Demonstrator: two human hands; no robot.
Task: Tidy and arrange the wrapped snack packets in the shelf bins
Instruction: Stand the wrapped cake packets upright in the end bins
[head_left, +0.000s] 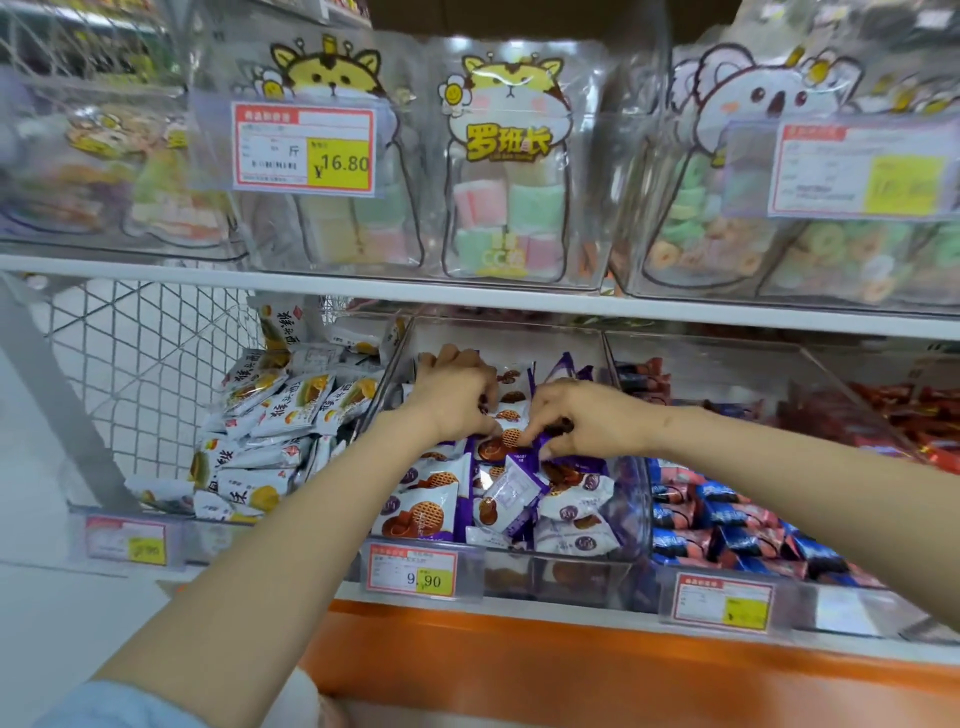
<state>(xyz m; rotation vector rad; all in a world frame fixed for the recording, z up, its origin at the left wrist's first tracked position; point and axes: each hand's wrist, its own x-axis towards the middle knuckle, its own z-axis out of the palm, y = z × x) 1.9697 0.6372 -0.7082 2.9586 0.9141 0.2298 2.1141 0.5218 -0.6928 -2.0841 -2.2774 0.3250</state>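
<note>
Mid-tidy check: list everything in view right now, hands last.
clear plastic shelf bins: several, clear, both shelves
purple-and-white wrapped waffle snack packets: many, purple and white, middle lower bin
white-and-yellow wrapped snack packets: many, white and yellow, left lower bin
blue-and-red wrapped snack packets: many, blue and red, right lower bin
red wrapped snack packets: many, red, far right
clear cartoon-animal candy pouches: several, pastel sweets inside, upper shelf
red-and-yellow price tags: five, red and yellow, bin fronts
white wire mesh panel: one, white, left end
orange shelf strip: one, orange, below lower bins
left hand: one, bare, gripping waffle packets
right hand: one, bare, pinching a purple packet
</note>
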